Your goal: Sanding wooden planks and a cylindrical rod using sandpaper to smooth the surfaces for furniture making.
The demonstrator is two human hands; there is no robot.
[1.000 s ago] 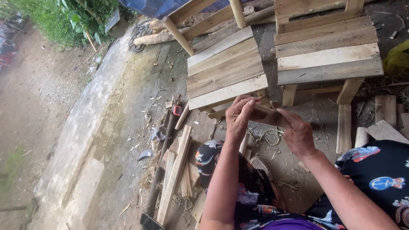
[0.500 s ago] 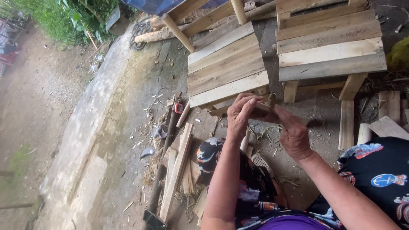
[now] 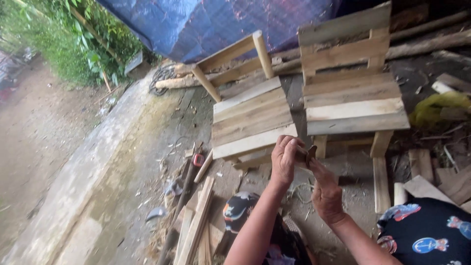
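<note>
Wood lay all about us: two slatted chairs stood side by side on the ground ahead, the left chair [image 3: 252, 120] lower and turned a little, the right chair [image 3: 353, 98] square to us with its back up against a blue tarp [image 3: 216, 24].

We held our hands together in front of the chairs' front edges. Our left hand [image 3: 285, 159] was curled shut around a small dark piece [image 3: 310, 154], thumb and fingers closed over most of it, so only a thin brownish edge showed to the right of the knuckles. What the piece was we could not tell. Our right hand [image 3: 326, 194] rose from below with its fingers stretched up to that same piece, the fingertips [image 3: 314, 164] touching its lower edge; whether they pinched it or merely pressed on it, we could not tell.

Below the hands, to the left, loose planks [image 3: 196, 225] lay in a heap on the dirt, with a red-handled tool [image 3: 197, 159] at their upper end, near the left chair's front corner. More offcuts [image 3: 427, 181] lay at the right, beside the right chair's leg. A concrete kerb [image 3: 98, 162] ran along the left, with green plants [image 3: 64, 44] beyond it. Our patterned dark clothes [image 3: 427, 230] filled the bottom right corner.
</note>
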